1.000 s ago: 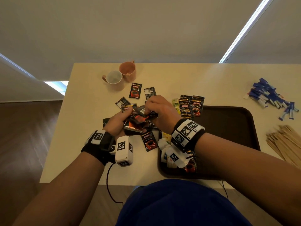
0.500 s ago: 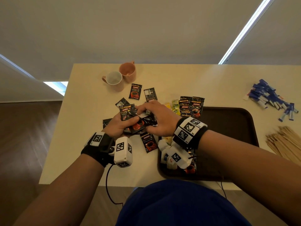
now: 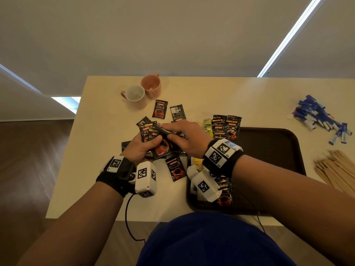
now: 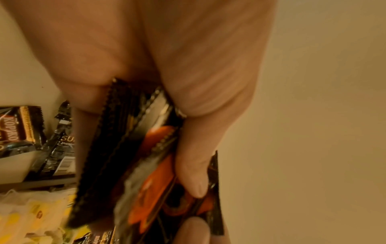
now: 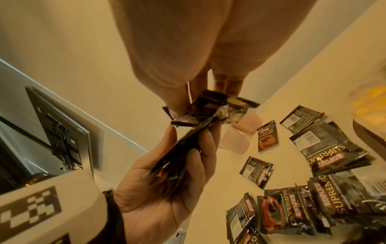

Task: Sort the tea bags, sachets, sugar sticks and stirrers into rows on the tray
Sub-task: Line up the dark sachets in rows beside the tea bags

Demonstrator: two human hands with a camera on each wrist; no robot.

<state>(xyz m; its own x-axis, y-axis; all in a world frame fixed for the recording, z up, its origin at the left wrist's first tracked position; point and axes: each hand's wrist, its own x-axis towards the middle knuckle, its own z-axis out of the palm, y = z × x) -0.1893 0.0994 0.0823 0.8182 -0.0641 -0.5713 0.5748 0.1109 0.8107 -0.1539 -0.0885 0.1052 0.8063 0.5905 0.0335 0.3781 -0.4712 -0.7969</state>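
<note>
My left hand (image 3: 143, 145) grips a stack of black coffee sachets (image 3: 153, 141) above the table, thumb across the front (image 4: 194, 166). My right hand (image 3: 182, 138) pinches the top edge of a sachet in that stack (image 5: 211, 107). More loose sachets (image 3: 159, 109) lie on the table beyond and below my hands. A row of sachets (image 3: 226, 126) sits at the far left corner of the dark brown tray (image 3: 278, 150). Yellow tea bags (image 3: 207, 126) lie beside them, more tea bags (image 3: 197, 162) under my right wrist. Blue sugar sticks (image 3: 318, 118) and wooden stirrers (image 3: 336, 169) lie right of the tray.
Two pink mugs (image 3: 142, 92) stand at the back left of the cream table (image 3: 240, 96). A black cable (image 3: 128, 217) hangs off the near table edge. A dark wood floor lies left of the table.
Both hands have lifted a little and the sachet stack now stands more upright in my left hand, its printed faces showing. My right fingers have moved to its top edge.
</note>
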